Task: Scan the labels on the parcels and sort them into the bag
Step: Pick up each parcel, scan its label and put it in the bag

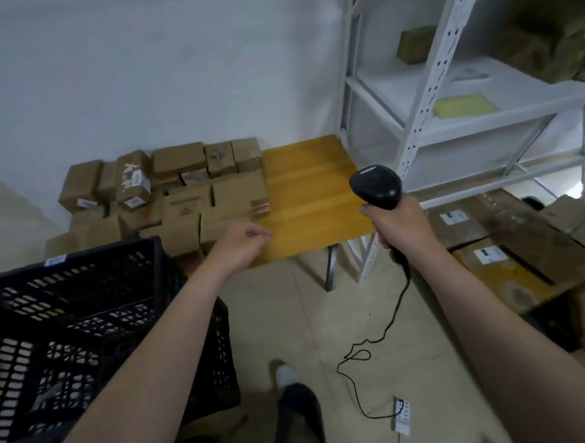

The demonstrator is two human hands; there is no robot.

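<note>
Over yellow wood table [310,193], R hand [401,225] grip wraps black scanner [378,187]; L hand [241,245] grip slack, empty, by cardboard parcels [187,207].

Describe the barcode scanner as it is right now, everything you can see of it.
The barcode scanner is a black, plastic-looking handheld unit: a broad rounded head on a narrower handle. It is held roughly upright in the air near the right edge of the yellow table. The person's right grip holds the handle, fingers curled round it. A thin black cable leaves the handle's base, hangs down and loops across the floor towards a small white block.
</note>
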